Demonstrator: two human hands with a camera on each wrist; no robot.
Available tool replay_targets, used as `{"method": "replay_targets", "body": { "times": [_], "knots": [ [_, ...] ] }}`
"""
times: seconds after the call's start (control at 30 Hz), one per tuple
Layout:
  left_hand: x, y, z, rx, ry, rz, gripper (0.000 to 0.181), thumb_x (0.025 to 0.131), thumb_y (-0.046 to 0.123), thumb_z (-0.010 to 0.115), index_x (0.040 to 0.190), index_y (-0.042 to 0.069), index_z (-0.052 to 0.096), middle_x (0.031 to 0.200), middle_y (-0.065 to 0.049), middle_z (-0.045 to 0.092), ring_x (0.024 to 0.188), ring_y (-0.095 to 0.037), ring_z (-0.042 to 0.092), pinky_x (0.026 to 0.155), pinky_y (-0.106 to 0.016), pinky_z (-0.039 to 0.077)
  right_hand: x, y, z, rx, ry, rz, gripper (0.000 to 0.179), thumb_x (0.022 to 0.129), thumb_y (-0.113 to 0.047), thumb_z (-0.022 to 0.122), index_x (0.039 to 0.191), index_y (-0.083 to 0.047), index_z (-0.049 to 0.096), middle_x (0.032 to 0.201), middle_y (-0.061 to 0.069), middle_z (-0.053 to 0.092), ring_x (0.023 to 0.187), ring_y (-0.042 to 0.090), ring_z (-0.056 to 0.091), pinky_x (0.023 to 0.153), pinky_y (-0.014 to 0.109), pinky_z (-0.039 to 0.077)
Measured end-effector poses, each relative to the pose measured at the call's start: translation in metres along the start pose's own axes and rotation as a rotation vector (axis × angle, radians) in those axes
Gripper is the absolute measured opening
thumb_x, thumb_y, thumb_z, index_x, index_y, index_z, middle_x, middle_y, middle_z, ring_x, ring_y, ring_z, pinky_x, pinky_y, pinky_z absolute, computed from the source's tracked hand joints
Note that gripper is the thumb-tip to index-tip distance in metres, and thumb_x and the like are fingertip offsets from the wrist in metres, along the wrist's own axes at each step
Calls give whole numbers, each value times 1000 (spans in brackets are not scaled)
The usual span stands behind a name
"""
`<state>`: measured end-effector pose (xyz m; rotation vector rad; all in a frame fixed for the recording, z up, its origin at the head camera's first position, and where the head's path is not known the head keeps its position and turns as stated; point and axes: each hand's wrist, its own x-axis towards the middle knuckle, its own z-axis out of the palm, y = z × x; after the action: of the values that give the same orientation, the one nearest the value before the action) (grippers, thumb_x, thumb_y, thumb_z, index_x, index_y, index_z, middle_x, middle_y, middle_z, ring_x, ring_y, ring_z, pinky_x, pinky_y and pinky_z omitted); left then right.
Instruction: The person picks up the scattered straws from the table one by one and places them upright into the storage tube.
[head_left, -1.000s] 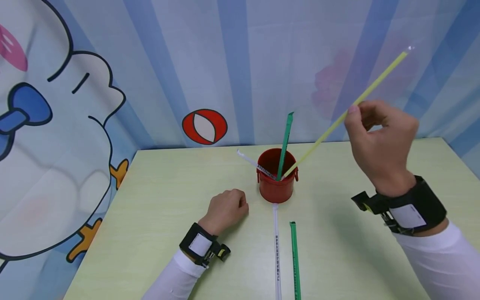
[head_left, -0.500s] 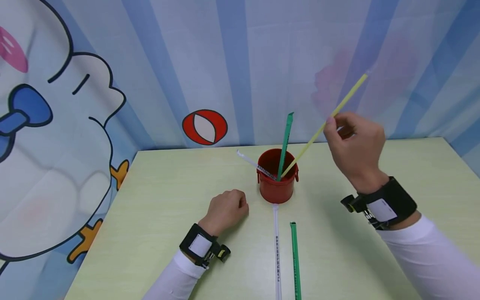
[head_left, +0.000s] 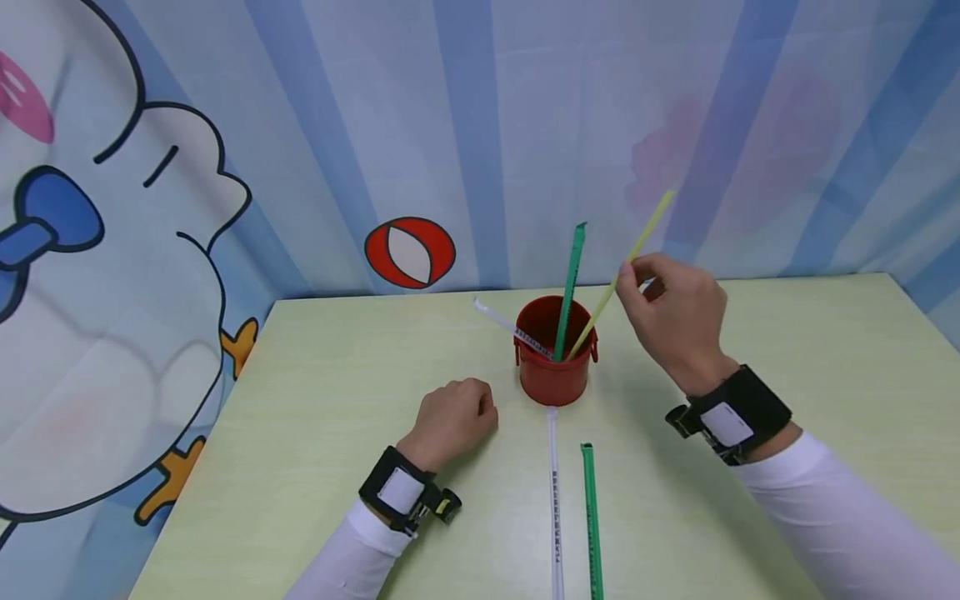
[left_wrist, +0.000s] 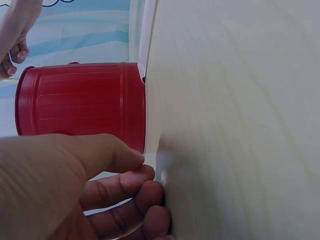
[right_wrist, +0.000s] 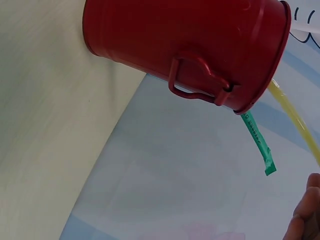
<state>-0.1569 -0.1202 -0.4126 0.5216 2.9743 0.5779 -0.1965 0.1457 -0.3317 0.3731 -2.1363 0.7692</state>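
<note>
Between thumb and fingers, my right hand (head_left: pixel 675 321) pinches a yellow wrapped straw (head_left: pixel 651 223). Its lower end is inside the small red bucket (head_left: pixel 553 385), and the straw leans right over the rim. A green wrapped straw (head_left: pixel 573 265) stands in the same bucket, slightly tilted. One in a clear-white wrapper (head_left: pixel 495 315) leans out to the left. My left hand (head_left: pixel 453 423) rests on the table left of the bucket, fingers loosely curled. The left wrist view shows nothing between those fingers (left_wrist: pixel 122 187). At the right wrist view's edge, only part of the right hand (right_wrist: pixel 306 212) is visible.
In front of the bucket, another white wrapped straw (head_left: pixel 556 517) and another green wrapped straw (head_left: pixel 592 521) lie lengthwise on the pale table (head_left: pixel 315 433). A patterned blue curtain (head_left: pixel 525 142) hangs behind the table's back edge. The bucket has a side handle (right_wrist: pixel 192 82).
My right hand has moved left and down toward the bucket, bringing the yellow straw lower and more upright, its end staying in the bucket. The left hand has stayed still.
</note>
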Motion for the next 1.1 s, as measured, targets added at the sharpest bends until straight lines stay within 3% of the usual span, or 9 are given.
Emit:
{"method": "replay_targets", "body": {
  "times": [0.3,1.1],
  "knots": [
    [0,-1,2,8,13,3,25,84,13,58,60,18,52,54,6,42,51,-8,42,41,-22,27,-7,4,9,-26,-86,48,26,92,-23,55,87,-2,70,72,11,68,53,21,57,46,35,38],
    [0,0,-1,3,2,-7,23,84,13,59,62,17,53,54,5,44,51,-10,43,42,-23,27,-13,7,17,-33,-164,121,29,94,-26,52,89,-4,70,76,10,69,57,21,58,47,36,39]
  ]
}}
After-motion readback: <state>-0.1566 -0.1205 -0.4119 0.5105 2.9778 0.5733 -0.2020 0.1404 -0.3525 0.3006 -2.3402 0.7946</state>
